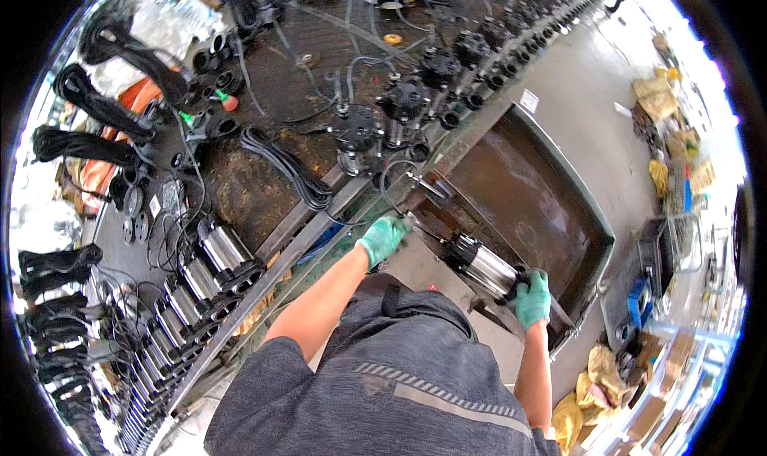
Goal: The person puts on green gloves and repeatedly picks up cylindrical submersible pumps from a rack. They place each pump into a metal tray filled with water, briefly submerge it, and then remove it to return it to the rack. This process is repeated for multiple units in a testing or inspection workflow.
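A silver cylindrical pump (489, 269) with a black end lies tilted over the near side of a brown metal tray. Round its lower right end, my right hand (533, 298) is closed, wearing a green glove. My left hand (383, 238), gloved the same, is closed at the grey cable (385, 186) that loops beside the pump's black end; its fingertips are partly hidden. A short metal rod-like piece (429, 186) lies at the tray's left corner, just beyond my left hand.
The tray (603, 230) has raised walls. Left of it, a dark workbench (272, 164) carries a coiled black cable (288, 168), black pump heads (354, 132) and a row of silver pumps (222, 246). Yellow bags (569, 424) and a blue rack (695, 340) stand at the right.
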`<act>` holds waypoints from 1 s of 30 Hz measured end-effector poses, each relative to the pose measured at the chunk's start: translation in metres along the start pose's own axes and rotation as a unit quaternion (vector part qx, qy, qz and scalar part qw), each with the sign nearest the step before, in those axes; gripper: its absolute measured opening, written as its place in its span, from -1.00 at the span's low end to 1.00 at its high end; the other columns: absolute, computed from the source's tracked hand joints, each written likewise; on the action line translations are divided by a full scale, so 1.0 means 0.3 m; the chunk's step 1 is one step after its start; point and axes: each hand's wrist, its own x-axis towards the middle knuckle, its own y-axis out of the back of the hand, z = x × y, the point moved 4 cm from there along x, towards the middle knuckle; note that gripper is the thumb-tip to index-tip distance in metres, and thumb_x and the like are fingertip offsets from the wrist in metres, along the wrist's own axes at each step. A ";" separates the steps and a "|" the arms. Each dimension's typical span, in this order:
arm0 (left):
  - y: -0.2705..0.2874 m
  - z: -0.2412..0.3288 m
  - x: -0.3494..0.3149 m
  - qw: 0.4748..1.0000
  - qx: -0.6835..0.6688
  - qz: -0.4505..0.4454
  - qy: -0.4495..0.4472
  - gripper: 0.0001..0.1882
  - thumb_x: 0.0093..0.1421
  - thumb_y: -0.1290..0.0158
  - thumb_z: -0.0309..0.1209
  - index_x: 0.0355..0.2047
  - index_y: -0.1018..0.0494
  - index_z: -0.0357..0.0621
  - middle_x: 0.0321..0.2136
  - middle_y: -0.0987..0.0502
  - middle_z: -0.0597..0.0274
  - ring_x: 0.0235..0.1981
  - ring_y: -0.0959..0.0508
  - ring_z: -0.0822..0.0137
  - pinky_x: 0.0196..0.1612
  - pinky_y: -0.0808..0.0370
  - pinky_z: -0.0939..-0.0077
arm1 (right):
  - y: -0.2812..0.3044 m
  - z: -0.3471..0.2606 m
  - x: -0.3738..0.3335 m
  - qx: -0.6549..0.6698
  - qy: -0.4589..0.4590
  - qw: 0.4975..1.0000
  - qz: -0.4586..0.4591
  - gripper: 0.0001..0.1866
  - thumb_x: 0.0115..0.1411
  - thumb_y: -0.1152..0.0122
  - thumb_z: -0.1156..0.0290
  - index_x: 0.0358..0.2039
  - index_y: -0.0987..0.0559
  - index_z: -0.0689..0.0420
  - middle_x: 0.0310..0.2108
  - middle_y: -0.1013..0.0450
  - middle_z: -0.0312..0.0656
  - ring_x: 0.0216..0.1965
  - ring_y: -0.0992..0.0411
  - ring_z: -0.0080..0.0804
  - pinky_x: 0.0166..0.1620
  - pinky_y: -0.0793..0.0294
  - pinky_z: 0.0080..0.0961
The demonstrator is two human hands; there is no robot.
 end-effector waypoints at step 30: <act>0.836 0.329 -0.466 0.859 -0.074 0.368 -0.349 -0.17 0.25 -0.16 -0.61 0.44 0.01 -0.40 0.15 -0.44 0.14 0.10 -0.44 0.37 0.24 -0.36 0.47 | -0.080 0.128 0.014 0.121 0.017 0.990 0.065 -0.67 0.03 -0.01 0.72 -0.19 -0.56 0.19 -0.14 -0.40 -0.05 -0.15 -0.44 -0.07 0.02 -0.44 -0.28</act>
